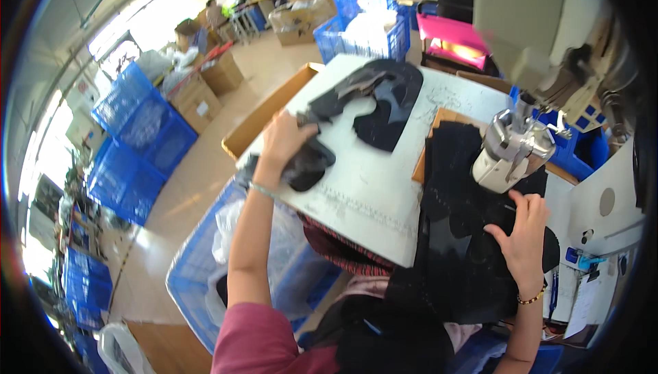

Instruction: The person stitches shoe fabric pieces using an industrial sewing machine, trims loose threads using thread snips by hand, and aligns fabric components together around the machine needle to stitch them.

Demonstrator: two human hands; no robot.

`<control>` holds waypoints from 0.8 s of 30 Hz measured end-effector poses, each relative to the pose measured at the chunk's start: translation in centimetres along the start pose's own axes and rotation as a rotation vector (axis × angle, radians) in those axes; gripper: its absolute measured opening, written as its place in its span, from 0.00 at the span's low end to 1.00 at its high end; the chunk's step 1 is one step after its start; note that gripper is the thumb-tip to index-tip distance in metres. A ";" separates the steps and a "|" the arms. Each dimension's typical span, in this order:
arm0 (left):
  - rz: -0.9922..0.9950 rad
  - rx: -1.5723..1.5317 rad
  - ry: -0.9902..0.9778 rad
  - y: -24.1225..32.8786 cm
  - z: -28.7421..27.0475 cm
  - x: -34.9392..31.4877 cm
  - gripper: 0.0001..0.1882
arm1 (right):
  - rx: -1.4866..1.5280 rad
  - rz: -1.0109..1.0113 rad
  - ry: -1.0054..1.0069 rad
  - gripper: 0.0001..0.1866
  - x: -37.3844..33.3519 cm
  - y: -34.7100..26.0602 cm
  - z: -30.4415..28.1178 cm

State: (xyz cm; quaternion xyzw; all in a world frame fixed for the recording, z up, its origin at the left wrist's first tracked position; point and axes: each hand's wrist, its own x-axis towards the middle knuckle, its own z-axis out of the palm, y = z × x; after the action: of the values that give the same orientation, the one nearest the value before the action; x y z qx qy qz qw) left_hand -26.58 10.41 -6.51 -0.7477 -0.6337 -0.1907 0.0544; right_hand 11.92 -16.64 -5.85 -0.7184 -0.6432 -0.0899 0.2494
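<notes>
My left hand is at the left edge of a white worktable, closed on a dark, slightly blurred piece of black material. Its thumb points right; the other fingertips are partly hidden. Farther back on the tabletop lies a group of curved black cut pieces, some overlapping. My right hand rests with thumb and fingers apart on a large black piece, just below the white and metal head of a sewing machine. This black material hangs over the table's near edge toward my lap.
A blue crate lined with clear plastic stands below the table's left side. Blue crates and cardboard boxes are on the floor at left. A pink chair with a person in black is behind. Small tools lie at right.
</notes>
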 end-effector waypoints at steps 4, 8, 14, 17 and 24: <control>0.062 0.139 0.029 1.8 0.7 -1.1 0.24 | 0.096 -0.028 -0.022 0.28 0.4 1.0 0.0; -0.052 0.018 0.033 1.6 0.3 -0.6 0.20 | 0.107 -0.025 -0.049 0.21 0.2 0.5 -0.9; 0.020 -0.833 0.100 -10.6 -0.2 2.4 0.13 | 0.454 0.139 -0.063 0.28 -0.1 -1.5 -3.3; 0.334 -0.600 0.334 -9.9 -6.7 3.7 0.09 | 0.357 -0.013 -0.076 0.16 -0.7 2.5 -4.2; 0.180 -1.614 0.301 -7.9 -15.8 -8.2 0.17 | 0.783 0.064 -0.259 0.09 2.6 -1.1 -8.2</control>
State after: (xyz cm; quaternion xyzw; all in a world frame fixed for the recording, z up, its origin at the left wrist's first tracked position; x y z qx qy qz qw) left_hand -38.63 -0.74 3.86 -0.5713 -0.2254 -0.6803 -0.3999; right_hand 12.83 -18.24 2.66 -0.5943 -0.6322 0.2603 0.4235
